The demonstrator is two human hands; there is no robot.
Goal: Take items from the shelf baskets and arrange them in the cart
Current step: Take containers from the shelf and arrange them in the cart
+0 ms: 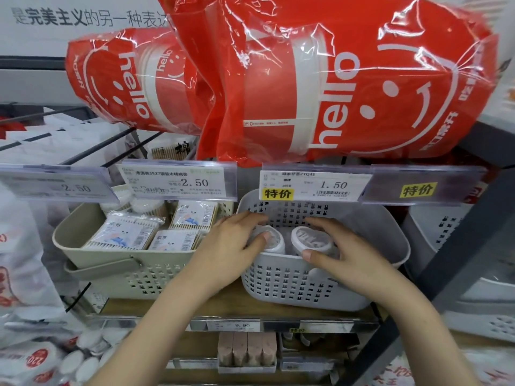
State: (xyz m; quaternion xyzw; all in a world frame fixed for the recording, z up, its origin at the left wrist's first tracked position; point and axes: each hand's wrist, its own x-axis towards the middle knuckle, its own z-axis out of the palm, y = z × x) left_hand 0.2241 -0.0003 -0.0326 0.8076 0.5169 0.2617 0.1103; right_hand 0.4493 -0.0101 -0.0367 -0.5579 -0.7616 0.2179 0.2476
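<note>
A pale grey perforated basket (pixel 292 285) stands on the shelf at centre right. Inside it lie two round white containers with clear lids. My left hand (pixel 231 246) reaches into the basket, its fingers and thumb curled round the left container (pixel 271 242). My right hand (pixel 345 252) curls over the right container (pixel 312 238), thumb at the basket's front rim. No cart is in view.
A beige basket (pixel 122 274) with packs of cotton swabs (pixel 125 234) stands to the left. Price tag holders (pixel 315 183) hang just above both baskets. Large red "hello" cup packs (pixel 334 79) lie on the upper shelf. Another grey basket (pixel 446 232) sits at right.
</note>
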